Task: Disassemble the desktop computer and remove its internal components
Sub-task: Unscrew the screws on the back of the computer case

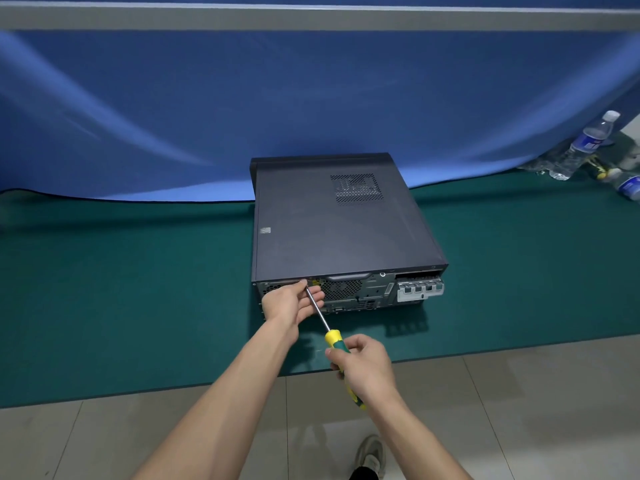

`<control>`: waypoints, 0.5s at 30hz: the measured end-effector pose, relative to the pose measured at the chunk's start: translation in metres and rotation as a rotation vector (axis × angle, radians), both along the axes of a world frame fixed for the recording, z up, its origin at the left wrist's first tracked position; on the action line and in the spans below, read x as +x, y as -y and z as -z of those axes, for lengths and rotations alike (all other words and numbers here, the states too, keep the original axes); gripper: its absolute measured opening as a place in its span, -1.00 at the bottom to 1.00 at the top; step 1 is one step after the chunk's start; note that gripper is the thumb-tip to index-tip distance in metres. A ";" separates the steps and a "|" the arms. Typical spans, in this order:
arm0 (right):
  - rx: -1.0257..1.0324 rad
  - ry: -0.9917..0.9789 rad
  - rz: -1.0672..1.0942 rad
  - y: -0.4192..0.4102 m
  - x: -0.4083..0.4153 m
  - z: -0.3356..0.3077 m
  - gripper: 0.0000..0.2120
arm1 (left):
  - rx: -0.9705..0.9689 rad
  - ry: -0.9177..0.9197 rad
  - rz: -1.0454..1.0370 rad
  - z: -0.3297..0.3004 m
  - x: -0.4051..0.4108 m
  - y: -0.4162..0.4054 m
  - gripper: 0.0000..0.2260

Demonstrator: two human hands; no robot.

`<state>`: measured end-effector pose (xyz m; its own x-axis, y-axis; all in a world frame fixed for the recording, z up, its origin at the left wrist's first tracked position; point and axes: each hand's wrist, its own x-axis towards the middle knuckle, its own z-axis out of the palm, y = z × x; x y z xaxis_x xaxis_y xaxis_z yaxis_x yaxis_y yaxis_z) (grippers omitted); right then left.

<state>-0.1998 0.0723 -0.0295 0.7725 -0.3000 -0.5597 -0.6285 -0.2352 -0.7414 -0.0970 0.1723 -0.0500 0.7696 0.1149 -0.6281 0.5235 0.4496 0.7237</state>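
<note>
A dark desktop computer (341, 220) lies flat on a green mat (138, 289), its rear panel (349, 292) turned toward the person, its far end close against a blue cloth backdrop (242, 109); the side cover is on, with a perforated vent (356, 188) near the far right of its top face.

The right hand (367, 370) is wrapped round the yellow-and-green handle of a screwdriver (332, 336), fingers curled tight about the grip, thumb laid along its upper part; the metal shaft runs up and to the left, its tip meeting the upper left part of the rear panel, just under the cover's edge.

The left hand (291, 301) rests against the rear panel beside the tip; its fingers (313, 292) are partly bent, loosely cupped rather than fisted, and the thumb and forefinger appear to pinch or steady the shaft near the tip, though the contact is too small to make out with certainty.

Well apart, at the right edge of the mat, stand and lie some clear plastic water bottles (585, 147); below the mat is a tiled floor (104, 441), and a grey shoe (372, 455) shows at the bottom.
</note>
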 end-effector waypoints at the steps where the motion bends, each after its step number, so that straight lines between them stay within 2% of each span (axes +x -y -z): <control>1: -0.134 -0.013 -0.058 0.004 0.001 -0.001 -0.89 | -0.022 -0.008 -0.009 -0.001 0.000 0.001 -0.85; 3: -0.403 -0.031 -0.156 0.012 0.004 -0.005 -0.90 | -0.065 -0.019 -0.054 -0.002 0.000 0.004 -0.82; 6: -0.507 0.038 -0.167 0.026 0.011 -0.013 -0.93 | -0.064 -0.015 -0.088 -0.004 -0.004 0.008 -0.85; 7: -0.504 0.066 -0.155 0.029 0.015 -0.017 -0.96 | -0.025 0.000 -0.058 -0.004 -0.006 0.009 -0.86; 10: -0.438 0.132 -0.085 0.043 0.030 -0.031 -0.76 | 0.219 0.137 0.163 -0.010 -0.010 0.017 -0.86; 12: -0.310 0.193 -0.035 0.054 0.042 -0.040 -0.66 | 0.367 0.280 0.313 -0.021 -0.007 0.026 -0.87; 15: -0.130 0.301 0.006 0.072 0.061 -0.054 -0.69 | 0.556 0.493 0.492 -0.045 0.005 0.045 -0.87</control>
